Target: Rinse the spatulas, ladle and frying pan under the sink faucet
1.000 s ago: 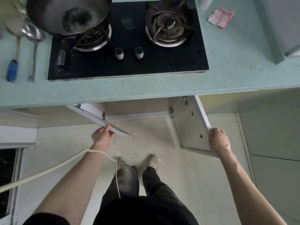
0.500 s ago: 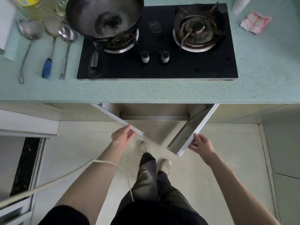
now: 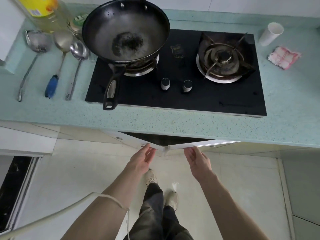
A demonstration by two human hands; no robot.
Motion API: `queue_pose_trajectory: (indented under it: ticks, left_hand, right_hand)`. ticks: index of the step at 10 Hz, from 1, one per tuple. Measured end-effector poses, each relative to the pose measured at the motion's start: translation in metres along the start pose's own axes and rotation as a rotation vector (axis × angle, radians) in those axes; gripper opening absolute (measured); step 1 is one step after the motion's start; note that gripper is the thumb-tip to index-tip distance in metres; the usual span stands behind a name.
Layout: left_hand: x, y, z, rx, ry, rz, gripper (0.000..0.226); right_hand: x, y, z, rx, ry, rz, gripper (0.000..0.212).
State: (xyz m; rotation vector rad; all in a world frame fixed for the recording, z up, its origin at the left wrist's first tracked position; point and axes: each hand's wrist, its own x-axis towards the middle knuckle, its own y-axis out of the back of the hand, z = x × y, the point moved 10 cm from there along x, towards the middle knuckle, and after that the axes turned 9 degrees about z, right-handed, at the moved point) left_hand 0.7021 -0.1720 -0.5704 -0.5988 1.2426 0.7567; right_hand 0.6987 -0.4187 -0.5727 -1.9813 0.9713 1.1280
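Note:
A black frying pan (image 3: 126, 30) sits on the left burner, its handle (image 3: 112, 87) pointing toward me. Left of the stove on the counter lie a steel spatula (image 3: 37, 42), a blue-handled spatula (image 3: 52, 85) and a steel ladle (image 3: 78, 51), handles toward me. Below the counter, my left hand (image 3: 142, 158) presses with straight fingers on the left cabinet door (image 3: 138, 142). My right hand (image 3: 197, 158) presses flat on the right cabinet door (image 3: 199, 145). The two doors are nearly together. Both hands hold nothing.
A black gas stove (image 3: 181, 94) with two knobs is set into the pale green counter (image 3: 155, 122). An oil bottle (image 3: 43, 13) and a jar (image 3: 78, 25) stand at back left. A white cup (image 3: 271, 33) and a folded cloth (image 3: 284, 57) lie at right. A white cord (image 3: 52, 217) crosses my left forearm.
Both hands have pushed the open cabinet doors inward until they almost meet. The hands went from gripping the door edges to pressing with flat fingers. The view rose toward the counter.

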Motion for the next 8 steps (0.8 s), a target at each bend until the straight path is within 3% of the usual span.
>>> queue_pose_trajectory:
  ticks: [3, 6, 7, 8]
  left_hand:
    - [0.003, -0.039, 0.014, -0.049, -0.038, -0.068, 0.027]
    - [-0.001, -0.061, 0.016, -0.048, -0.037, -0.306, 0.058]
    - [-0.005, -0.061, 0.024, 0.044, -0.054, -0.348, 0.054]
    - [-0.008, -0.051, 0.026, 0.230, -0.075, -0.298, 0.024]
  right_hand:
    - [0.002, -0.031, 0.008, 0.168, -0.075, -0.059, 0.035]
    - [-0.005, -0.054, -0.004, 0.088, -0.063, -0.186, 0.029]
    - [-0.002, -0.051, -0.005, 0.043, -0.044, -0.177, 0.039]
    - [-0.010, -0.042, -0.007, -0.178, 0.005, -0.124, 0.042]
